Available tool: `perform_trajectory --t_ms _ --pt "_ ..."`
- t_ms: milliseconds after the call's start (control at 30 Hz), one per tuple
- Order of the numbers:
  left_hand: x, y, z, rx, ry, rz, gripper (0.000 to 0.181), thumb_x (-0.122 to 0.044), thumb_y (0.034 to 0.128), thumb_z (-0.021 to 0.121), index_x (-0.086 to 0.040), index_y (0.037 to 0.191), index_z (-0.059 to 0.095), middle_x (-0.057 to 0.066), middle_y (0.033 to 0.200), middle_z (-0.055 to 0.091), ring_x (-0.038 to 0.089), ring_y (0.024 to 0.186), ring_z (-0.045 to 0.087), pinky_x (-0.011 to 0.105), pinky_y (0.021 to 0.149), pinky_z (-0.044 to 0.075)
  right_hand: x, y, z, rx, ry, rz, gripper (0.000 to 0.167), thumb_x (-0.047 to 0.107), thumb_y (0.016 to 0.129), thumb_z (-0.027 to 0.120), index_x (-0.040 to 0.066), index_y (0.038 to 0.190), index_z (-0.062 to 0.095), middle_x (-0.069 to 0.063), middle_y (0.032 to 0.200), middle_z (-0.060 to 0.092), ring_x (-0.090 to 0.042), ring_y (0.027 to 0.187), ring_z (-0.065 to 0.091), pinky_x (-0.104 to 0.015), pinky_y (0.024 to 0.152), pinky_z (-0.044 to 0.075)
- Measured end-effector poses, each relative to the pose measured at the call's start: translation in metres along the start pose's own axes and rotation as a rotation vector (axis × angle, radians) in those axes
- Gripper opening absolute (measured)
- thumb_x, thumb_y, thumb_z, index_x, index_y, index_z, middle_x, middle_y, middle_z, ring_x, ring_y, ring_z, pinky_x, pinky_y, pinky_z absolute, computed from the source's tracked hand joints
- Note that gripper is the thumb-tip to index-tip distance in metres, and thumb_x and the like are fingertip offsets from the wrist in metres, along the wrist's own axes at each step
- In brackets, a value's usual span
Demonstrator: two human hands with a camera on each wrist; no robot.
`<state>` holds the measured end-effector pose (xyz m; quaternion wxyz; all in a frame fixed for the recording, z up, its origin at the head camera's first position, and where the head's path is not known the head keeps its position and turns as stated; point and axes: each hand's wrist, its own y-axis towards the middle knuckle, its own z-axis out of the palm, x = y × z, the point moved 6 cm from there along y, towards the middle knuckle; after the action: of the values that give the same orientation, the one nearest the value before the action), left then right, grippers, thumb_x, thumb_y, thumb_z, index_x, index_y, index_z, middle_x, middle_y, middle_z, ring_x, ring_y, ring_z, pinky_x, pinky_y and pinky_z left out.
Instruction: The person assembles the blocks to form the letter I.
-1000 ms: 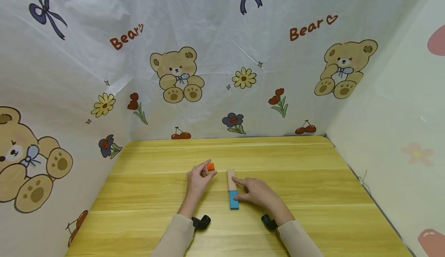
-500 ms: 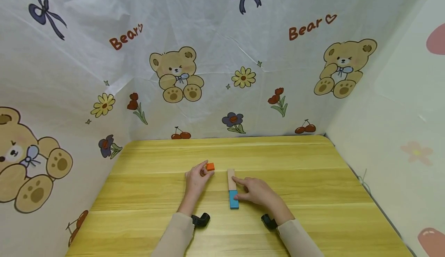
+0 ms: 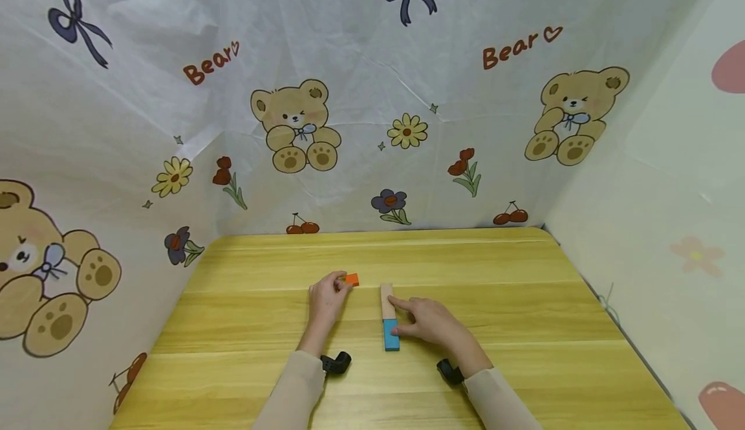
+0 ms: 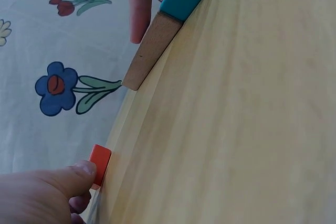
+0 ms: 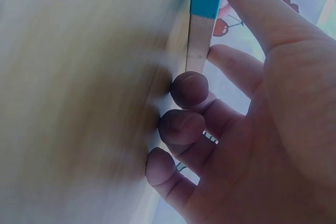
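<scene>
In the head view my left hand (image 3: 327, 295) pinches a small orange block (image 3: 352, 279) lying on the table. In the left wrist view its thumb presses on the orange block (image 4: 101, 165); the fingertips behind are partly hidden. To the right, a plain wooden block (image 3: 387, 301) and a blue block (image 3: 392, 335) lie end to end in a straight line. My right hand (image 3: 429, 319) rests on them, index finger touching the wooden block and thumb touching the blue block. In the right wrist view its other fingers (image 5: 181, 127) bend toward the tabletop.
The wooden table (image 3: 500, 288) ends at a white cloth backdrop (image 3: 361, 204) printed with bears and flowers. Each wrist bears a black camera, the left one (image 3: 336, 363) and the right one (image 3: 449, 372).
My left hand's fingers have drawn in from standing loosely around the orange block to pinching it, the hand shifting slightly left. My right hand and the two lined-up blocks stay put.
</scene>
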<state>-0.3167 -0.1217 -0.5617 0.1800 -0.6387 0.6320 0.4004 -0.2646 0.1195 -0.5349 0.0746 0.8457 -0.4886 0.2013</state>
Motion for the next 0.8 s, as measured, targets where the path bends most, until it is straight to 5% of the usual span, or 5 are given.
perform_trajectory --t_ms 267,533,633,800 --pt "-0.001 -0.001 -0.001 -0.018 0.008 -0.006 0.027 -0.02 0.0919 0.084 -0.008 0.116 0.08 -0.003 0.077 0.071 0.011 0.07 0.057 0.037 0.085 0.037 0.001 -0.001 0.001 0.006 0.0 0.002 0.075 0.056 0.094 0.076 0.026 0.159 0.053 0.005 0.078 0.051 -0.011 0.067 0.042 -0.029 0.064 0.036" --pt "-0.002 -0.003 -0.004 -0.046 -0.086 -0.017 0.025 -0.019 0.0924 0.084 -0.008 0.115 0.08 0.002 0.081 0.071 0.017 0.074 0.06 0.055 0.11 0.043 0.001 -0.002 0.001 0.008 -0.008 -0.003 0.075 0.055 0.093 0.076 0.025 0.158 0.053 0.004 0.079 0.051 -0.012 0.067 0.042 -0.029 0.062 0.035" --pt "-0.002 -0.003 -0.005 -0.06 -0.108 -0.018 0.026 -0.019 0.0923 0.084 -0.008 0.116 0.08 0.003 0.083 0.073 0.015 0.07 0.057 0.055 0.108 0.046 0.001 -0.002 0.001 0.009 0.0 0.002 0.076 0.055 0.093 0.076 0.026 0.159 0.053 0.003 0.08 0.053 -0.013 0.067 0.043 -0.03 0.063 0.035" --pt "-0.008 -0.001 -0.011 -0.089 -0.105 -0.003 0.028 -0.021 0.0919 0.085 -0.009 0.117 0.08 0.002 0.085 0.075 0.009 0.063 0.052 0.037 0.082 0.051 0.001 -0.001 0.001 0.005 0.001 0.0 0.076 0.055 0.093 0.077 0.026 0.158 0.053 0.002 0.082 0.056 -0.013 0.066 0.042 -0.03 0.063 0.035"
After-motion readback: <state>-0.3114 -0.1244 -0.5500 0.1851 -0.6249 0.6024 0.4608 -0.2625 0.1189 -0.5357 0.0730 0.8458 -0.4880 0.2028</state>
